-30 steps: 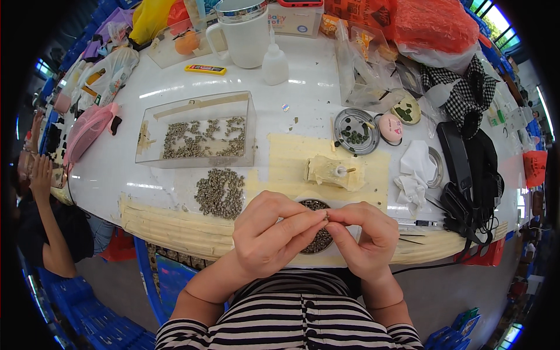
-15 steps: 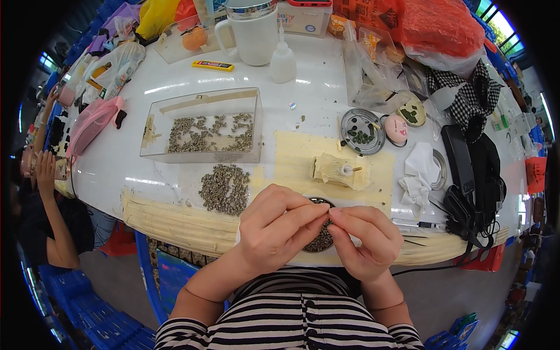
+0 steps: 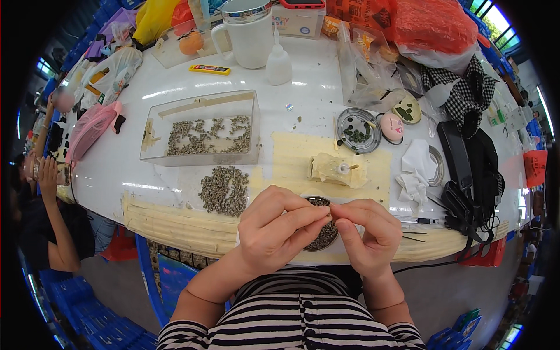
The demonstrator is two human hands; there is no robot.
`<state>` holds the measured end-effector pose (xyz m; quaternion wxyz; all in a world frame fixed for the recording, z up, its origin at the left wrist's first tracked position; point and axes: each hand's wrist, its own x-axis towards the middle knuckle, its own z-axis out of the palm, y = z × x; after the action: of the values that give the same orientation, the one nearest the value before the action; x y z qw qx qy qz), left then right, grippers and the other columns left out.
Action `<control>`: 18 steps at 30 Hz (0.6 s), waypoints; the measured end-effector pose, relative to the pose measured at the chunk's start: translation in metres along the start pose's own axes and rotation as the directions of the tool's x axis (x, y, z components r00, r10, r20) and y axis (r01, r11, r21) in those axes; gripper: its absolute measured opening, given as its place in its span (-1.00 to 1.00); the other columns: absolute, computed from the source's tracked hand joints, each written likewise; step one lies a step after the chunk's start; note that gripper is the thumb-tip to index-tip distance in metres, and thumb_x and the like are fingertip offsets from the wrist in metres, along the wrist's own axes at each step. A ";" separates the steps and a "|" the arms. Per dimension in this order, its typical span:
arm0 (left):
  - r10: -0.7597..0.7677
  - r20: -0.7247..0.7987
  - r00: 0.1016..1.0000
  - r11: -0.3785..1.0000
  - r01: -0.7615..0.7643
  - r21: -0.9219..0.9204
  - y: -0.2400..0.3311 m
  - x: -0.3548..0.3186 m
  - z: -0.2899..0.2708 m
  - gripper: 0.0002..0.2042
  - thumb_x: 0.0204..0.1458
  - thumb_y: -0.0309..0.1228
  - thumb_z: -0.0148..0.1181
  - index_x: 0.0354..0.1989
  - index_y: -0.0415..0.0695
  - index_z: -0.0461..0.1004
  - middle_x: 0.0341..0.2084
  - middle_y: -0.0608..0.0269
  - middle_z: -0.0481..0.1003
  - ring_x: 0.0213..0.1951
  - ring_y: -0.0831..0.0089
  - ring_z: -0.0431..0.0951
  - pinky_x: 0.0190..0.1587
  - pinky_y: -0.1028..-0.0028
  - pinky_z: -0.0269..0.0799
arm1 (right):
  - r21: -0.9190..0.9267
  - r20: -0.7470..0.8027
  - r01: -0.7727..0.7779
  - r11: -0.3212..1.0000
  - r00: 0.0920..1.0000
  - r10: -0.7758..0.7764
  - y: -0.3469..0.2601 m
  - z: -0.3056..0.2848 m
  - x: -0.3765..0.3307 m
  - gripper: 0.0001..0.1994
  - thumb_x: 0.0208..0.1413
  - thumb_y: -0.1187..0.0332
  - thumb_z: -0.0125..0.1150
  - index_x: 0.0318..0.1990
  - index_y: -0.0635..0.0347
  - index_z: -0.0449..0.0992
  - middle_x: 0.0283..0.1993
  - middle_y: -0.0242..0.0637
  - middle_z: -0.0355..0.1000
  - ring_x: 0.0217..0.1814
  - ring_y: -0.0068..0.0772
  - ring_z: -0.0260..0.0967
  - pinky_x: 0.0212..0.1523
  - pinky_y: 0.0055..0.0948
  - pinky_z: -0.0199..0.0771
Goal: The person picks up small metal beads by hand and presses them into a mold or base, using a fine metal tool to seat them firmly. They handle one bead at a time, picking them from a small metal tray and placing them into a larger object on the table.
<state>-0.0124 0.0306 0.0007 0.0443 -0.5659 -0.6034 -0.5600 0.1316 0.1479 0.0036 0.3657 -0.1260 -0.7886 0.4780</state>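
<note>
Over a round dish of small dark metallic pieces (image 3: 322,238), my left hand (image 3: 279,228) and my right hand (image 3: 370,234) meet at the fingertips. Both hands are closed in a pinch, and whatever sits between the fingers is too small to name. To the left lies a loose pile of small grey-brown pieces (image 3: 224,191). Behind it a clear rectangular box (image 3: 259,125) holds more of the same pieces. A tape-wrapped block (image 3: 329,169) with a short peg stands just beyond my hands. Farther right, a round clear dish (image 3: 378,140) contains dark green bits.
A white mug (image 3: 248,44), a squeeze bottle (image 3: 279,65) and a yellow blade case (image 3: 210,69) stand at the back. Black straps and a pouch (image 3: 458,154), white tissue (image 3: 417,169) and a pink lid (image 3: 391,126) lie right. Another person's hand (image 3: 48,178) shows far left.
The fingertips have shifted slightly, and the right index finger and thumb are a little farther apart. The view has moved slightly; the things on the table lie as before.
</note>
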 end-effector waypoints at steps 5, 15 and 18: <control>0.029 0.026 0.999 0.999 -0.028 -0.024 0.001 0.001 -0.001 -0.73 -0.22 -0.60 0.49 -0.27 -0.16 0.65 -0.41 0.30 0.55 -0.43 0.42 0.49 -0.41 0.50 0.37 | 0.147 0.088 -0.140 0.979 0.988 0.128 -0.002 -0.002 0.002 -0.84 0.04 0.56 0.36 -0.19 0.33 0.66 -0.31 -0.19 0.57 -0.34 -0.47 0.49 -0.30 -0.56 0.47; 0.058 -0.008 0.998 0.996 -0.057 0.071 -0.002 -0.001 0.004 -0.71 -0.25 -0.61 0.49 -0.27 -0.19 0.66 -0.42 0.29 0.54 -0.44 0.41 0.50 -0.42 0.49 0.37 | -0.120 -0.075 0.107 0.987 0.990 -0.116 -0.003 0.004 0.002 -0.79 -0.09 0.62 0.44 -0.24 0.30 0.65 -0.32 -0.19 0.57 -0.37 -0.37 0.52 -0.36 -0.54 0.51; 0.037 -0.017 0.999 0.998 -0.037 0.046 -0.003 -0.002 0.003 -0.70 -0.26 -0.62 0.49 -0.27 -0.19 0.66 -0.43 0.29 0.54 -0.44 0.40 0.50 -0.43 0.48 0.37 | -0.187 -0.067 0.166 0.968 0.981 -0.181 -0.005 0.005 0.001 -0.76 -0.12 0.63 0.45 -0.22 0.30 0.66 -0.31 -0.19 0.57 -0.35 -0.36 0.54 -0.35 -0.52 0.53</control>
<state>-0.0122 0.0327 -0.0036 0.0730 -0.5708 -0.6050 -0.5502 0.1280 0.1430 0.0072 0.4259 -0.1088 -0.8208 0.3648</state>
